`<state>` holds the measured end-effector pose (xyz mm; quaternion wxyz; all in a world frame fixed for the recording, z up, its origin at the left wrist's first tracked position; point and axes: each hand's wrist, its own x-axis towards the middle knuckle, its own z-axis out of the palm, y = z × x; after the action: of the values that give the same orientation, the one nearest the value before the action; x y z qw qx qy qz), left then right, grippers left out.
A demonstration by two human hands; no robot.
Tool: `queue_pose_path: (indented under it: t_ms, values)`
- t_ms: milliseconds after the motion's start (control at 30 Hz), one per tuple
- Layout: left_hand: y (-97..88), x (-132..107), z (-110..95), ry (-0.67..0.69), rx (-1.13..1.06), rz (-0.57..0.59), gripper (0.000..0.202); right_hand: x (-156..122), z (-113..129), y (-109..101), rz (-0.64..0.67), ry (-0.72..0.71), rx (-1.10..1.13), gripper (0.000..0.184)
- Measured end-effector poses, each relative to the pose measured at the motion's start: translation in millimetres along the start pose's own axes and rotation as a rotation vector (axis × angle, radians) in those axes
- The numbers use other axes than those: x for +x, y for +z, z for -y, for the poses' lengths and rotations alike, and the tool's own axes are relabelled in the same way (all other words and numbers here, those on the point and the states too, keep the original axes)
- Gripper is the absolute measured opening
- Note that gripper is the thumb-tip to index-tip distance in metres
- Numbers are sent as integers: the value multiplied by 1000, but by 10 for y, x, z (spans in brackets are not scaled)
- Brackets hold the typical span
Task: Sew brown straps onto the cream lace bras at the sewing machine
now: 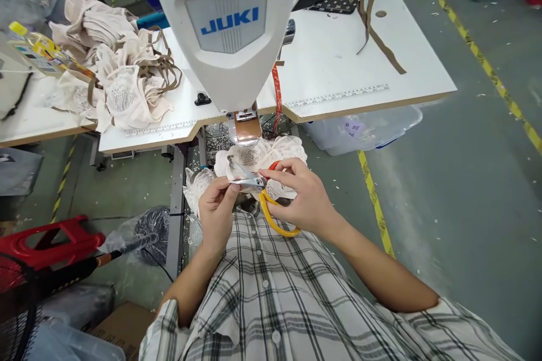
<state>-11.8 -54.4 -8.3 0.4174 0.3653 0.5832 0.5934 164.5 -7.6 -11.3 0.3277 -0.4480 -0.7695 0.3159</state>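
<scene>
My right hand [302, 194] grips a pair of scissors [277, 220] with one yellow and one red handle loop. Their blades are spread apart and point left. My left hand [218, 208] pinches close to the lower blade's tip; what sits between its fingertips is too small to make out. Behind the blades, cream lace bras [288, 149] lie bunched below the sewing machine's end. A white JUKI sewing machine [228, 28] rises right in front of me, its metal foot area [246, 130] just beyond the scissors.
Cream bras with brown straps [131, 90] are heaped on the white table [339, 73] at left, by a yellow-capped bottle [42, 48]. Brown strips [383, 48] lie at right. A clear plastic bin [368, 127] sits underneath. A red stand [55, 242] and fan occupy the lower left.
</scene>
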Motion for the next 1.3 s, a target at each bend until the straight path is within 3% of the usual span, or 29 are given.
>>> queue_pose_path:
  t_ms: [400,567,767,1067,1300]
  values:
    - [-15,18,43,-3,24,45,11,-10,-47,3,36,61,-7,53]
    - [-4,47,76,-130,-43,66,15,12,-69,17,50,70,32,50]
    - [-74,81,38,-295,-197,18,14,-18,-184,-107,-63,185,40,46]
    - [-87,139,2,-365,-285,30,17,-73,-15,-19,8,25,-55,47]
    - [-109,126,-22,-364,-283,56,16,-11,9,28,25,20,-78,47]
